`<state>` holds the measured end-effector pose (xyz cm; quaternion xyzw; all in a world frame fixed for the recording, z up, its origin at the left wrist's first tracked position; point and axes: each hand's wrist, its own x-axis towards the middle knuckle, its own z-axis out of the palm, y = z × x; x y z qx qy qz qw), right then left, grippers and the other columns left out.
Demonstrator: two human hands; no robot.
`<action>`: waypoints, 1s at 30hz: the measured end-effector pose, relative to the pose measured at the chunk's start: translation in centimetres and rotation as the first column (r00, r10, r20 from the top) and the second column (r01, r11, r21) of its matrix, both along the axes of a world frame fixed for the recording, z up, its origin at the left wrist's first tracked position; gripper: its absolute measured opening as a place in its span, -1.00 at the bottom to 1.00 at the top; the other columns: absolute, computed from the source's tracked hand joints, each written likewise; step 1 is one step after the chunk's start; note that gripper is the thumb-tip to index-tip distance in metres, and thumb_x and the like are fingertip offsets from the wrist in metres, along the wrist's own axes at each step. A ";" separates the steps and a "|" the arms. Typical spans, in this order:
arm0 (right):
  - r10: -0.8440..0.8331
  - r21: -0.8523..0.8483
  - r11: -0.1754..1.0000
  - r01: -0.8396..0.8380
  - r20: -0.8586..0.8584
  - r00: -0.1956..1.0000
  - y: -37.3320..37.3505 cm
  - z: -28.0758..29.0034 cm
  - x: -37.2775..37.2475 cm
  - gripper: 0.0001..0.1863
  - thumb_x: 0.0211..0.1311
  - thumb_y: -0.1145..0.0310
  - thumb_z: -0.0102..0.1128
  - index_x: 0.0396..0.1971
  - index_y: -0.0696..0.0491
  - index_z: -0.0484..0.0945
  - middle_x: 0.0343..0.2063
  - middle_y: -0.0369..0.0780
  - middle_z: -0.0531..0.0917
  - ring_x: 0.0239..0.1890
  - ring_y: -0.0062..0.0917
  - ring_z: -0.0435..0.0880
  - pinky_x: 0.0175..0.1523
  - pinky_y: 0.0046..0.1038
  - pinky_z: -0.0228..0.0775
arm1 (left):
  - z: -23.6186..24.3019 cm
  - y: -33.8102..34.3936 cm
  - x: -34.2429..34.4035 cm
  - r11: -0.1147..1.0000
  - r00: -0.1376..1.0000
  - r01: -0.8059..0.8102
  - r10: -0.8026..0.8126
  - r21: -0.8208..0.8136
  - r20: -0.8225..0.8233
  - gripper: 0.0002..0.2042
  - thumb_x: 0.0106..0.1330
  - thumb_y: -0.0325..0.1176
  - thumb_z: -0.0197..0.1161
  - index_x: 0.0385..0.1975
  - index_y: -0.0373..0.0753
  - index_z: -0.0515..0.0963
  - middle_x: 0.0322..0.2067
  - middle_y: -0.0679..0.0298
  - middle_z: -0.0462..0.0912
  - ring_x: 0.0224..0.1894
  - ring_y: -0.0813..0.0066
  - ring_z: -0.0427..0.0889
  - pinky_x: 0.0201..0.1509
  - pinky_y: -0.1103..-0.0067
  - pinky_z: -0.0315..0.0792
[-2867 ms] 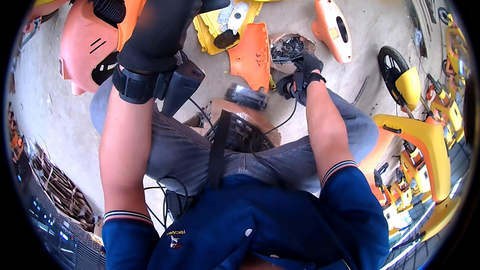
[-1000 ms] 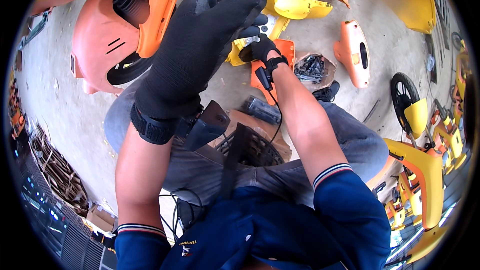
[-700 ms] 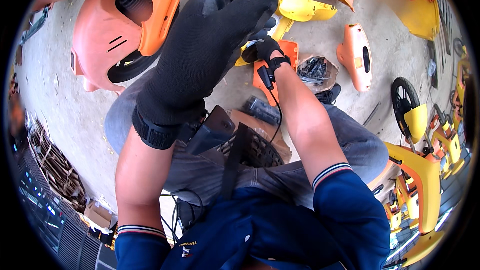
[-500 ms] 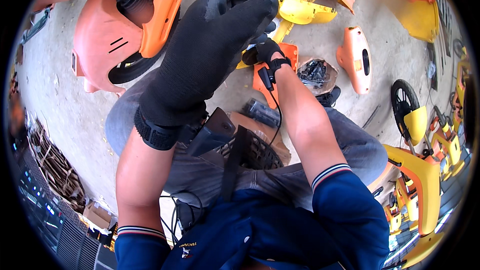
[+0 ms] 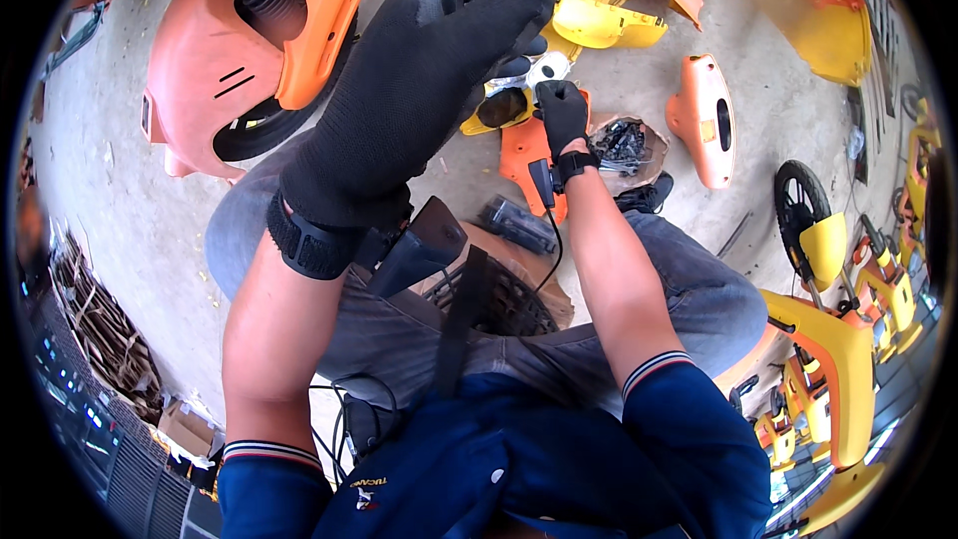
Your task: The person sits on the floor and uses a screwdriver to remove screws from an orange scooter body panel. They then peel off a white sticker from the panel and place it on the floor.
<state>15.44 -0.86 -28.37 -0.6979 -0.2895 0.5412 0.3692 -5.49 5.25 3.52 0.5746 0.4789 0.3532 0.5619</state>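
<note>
My left hand (image 5: 419,70), in a black glove, is raised close to the view with its fingers curled together. Anything in its grip is hidden behind the glove. Beyond it, my right hand (image 5: 564,118), gloved too, is closed at the edge of a small white part with a round dark hole (image 5: 548,70). I cannot make out what its fingers hold. Between the hands lies a yellow piece (image 5: 479,126) bearing a dark round part (image 5: 503,107). An orange plastic panel (image 5: 527,158) lies under and beside my right wrist.
Right of my right hand, a cardboard box (image 5: 656,147) holds small dark parts (image 5: 621,145). A pale orange shell (image 5: 707,120) lies farther right, and yellow covers (image 5: 609,20) lie ahead. An orange vehicle body with a wheel (image 5: 215,80) stands left. A dark, clear-topped case (image 5: 519,223) sits between my legs.
My right hand has drawn a little right and turned its back upward, uncovering the dark round part and the white part. My left hand has barely moved.
</note>
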 end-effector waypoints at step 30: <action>0.655 -0.104 0.751 -0.653 -0.015 0.756 5.3 -2.1 -4.1 -0.48 0.19 0.31 0.22 0.18 0.07 0.46 0.05 -0.10 0.61 0.12 -0.33 0.57 0.20 -0.41 0.38 | 0.9 0.4 0.3 0.927 0.951 -0.084 0.184 -0.366 0.248 -0.62 0.45 -0.28 0.08 0.14 -0.42 0.37 0.01 0.10 0.51 -0.02 0.41 0.62 0.07 0.56 0.50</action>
